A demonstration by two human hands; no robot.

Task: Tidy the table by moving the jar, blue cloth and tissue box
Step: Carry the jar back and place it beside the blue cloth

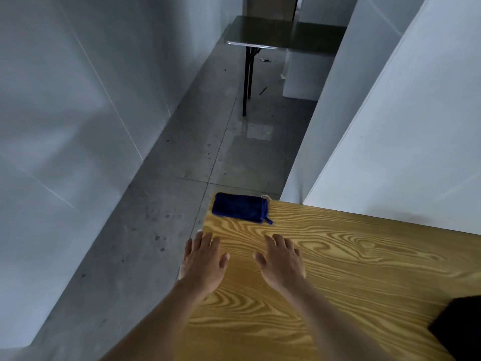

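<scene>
one folded dark blue cloth [240, 207] is lying flat at the far left corner of the light wood-grain table [364, 269], with a small loop hanging off its right end and a pale tag peeking out behind it. only one of the task's three things is showing; the jar and tissue box are not appearing anywhere in this view. two bare hands are reaching forward over the table, palms down. the left hand [204, 259] is hovering at the table's left edge, fingers spread and loose, gripping nothing. the right hand [282, 259] is just beside it, also splayed and empty, near the cloth but apart from it. one dark object [460, 327] is sitting at the table's near right corner, too cut off to identify. one dark folding table [273, 35] is standing farther off on the grey concrete floor [182, 157], between white partition walls [65, 100].
</scene>
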